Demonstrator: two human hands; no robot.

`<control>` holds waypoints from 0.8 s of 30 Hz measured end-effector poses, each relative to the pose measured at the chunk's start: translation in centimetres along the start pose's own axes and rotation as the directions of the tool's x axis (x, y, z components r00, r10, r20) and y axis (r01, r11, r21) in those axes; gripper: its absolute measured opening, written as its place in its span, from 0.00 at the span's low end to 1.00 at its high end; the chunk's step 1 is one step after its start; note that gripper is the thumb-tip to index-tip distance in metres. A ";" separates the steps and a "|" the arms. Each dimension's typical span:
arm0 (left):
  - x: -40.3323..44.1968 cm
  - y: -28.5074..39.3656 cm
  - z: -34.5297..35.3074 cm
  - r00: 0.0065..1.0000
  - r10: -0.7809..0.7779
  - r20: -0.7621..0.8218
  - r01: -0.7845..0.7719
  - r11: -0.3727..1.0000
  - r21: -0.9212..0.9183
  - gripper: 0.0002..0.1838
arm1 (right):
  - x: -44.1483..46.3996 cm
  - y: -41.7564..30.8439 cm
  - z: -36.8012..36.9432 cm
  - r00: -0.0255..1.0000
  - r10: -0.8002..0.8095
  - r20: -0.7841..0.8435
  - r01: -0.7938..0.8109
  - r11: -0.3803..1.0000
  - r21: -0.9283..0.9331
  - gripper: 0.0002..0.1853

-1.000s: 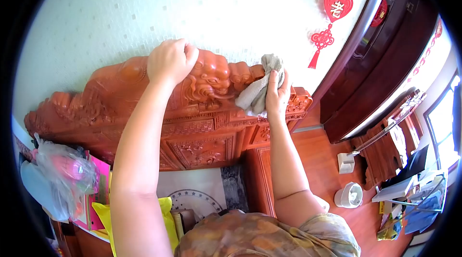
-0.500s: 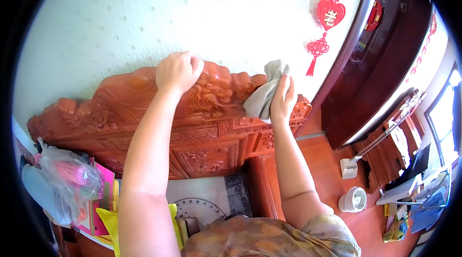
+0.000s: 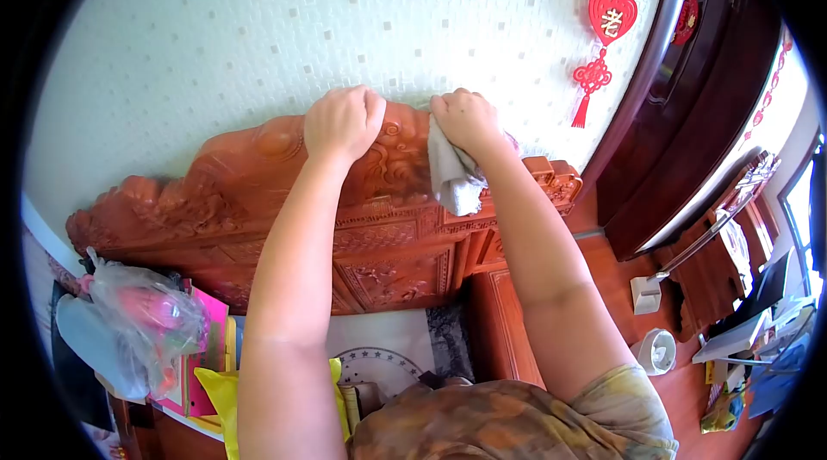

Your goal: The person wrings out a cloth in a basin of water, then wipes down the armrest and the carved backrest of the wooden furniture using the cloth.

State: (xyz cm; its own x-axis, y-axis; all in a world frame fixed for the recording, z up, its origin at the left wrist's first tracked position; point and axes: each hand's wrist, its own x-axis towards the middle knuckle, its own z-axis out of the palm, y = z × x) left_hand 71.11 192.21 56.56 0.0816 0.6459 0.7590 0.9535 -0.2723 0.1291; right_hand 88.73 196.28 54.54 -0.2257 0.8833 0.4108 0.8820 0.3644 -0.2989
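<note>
A reddish-brown carved wooden backrest point(image 3: 258, 193) stands against the patterned wall. My left hand point(image 3: 345, 124) is closed over its top edge, the fingertips hidden behind the wood. Just to the right, my right hand point(image 3: 468, 120) curls over the same edge, closed on a grey cloth point(image 3: 454, 174). Part of the cloth hangs down the front of the carving, below that hand. Both arms are stretched out, and the hands are a short way apart.
At the lower left lie a clear plastic bag point(image 3: 142, 309) with pink things inside, a pink folder point(image 3: 207, 357) and a yellow bag point(image 3: 220, 404). A white bin point(image 3: 656, 351) stands on the floor at right. Red heart decorations point(image 3: 612, 16) hang on the wall.
My right hand has moved left with the cloth, from the backrest's right part to near my left hand, and now bends over the top edge. The view has shifted slightly.
</note>
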 end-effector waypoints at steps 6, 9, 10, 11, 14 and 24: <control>0.2 -0.1 -0.1 0.998 -0.039 0.046 0.039 0.999 -0.003 0.19 | -6.3 -0.7 1.5 0.831 -0.165 -0.532 0.169 0.985 -0.042 0.11; 0.2 0.1 -0.1 0.999 -0.031 0.012 0.031 1.000 0.004 0.19 | -6.4 -0.9 2.1 0.692 -0.214 -0.689 0.225 0.972 -0.076 0.10; 0.2 0.1 -0.1 1.000 -0.013 -0.020 0.014 1.000 0.011 0.19 | -6.1 -1.0 2.3 0.674 -0.209 -0.708 0.206 0.974 -0.092 0.09; 0.2 0.2 -0.2 0.999 0.008 -0.043 -0.007 1.000 0.017 0.20 | -5.3 -1.4 1.9 0.675 -0.200 -0.710 0.199 0.976 -0.085 0.09; 0.1 0.3 -0.3 0.999 -0.040 0.036 0.039 0.999 0.033 0.20 | -2.0 -1.4 0.9 0.926 -0.075 -0.370 0.044 0.995 -0.093 0.08; -0.1 -0.2 0.1 0.998 -0.044 -0.044 0.038 0.991 -0.127 0.23 | -7.9 -2.4 1.5 0.775 -0.145 -0.615 0.199 0.980 0.020 0.09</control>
State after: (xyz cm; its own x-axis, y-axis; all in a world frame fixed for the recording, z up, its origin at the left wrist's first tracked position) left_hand 70.97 192.31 56.38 0.0271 0.6248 0.7803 0.9115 -0.3359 0.2373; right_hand 87.79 188.86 50.71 -0.0487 0.4509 0.8913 0.8110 0.5387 -0.2282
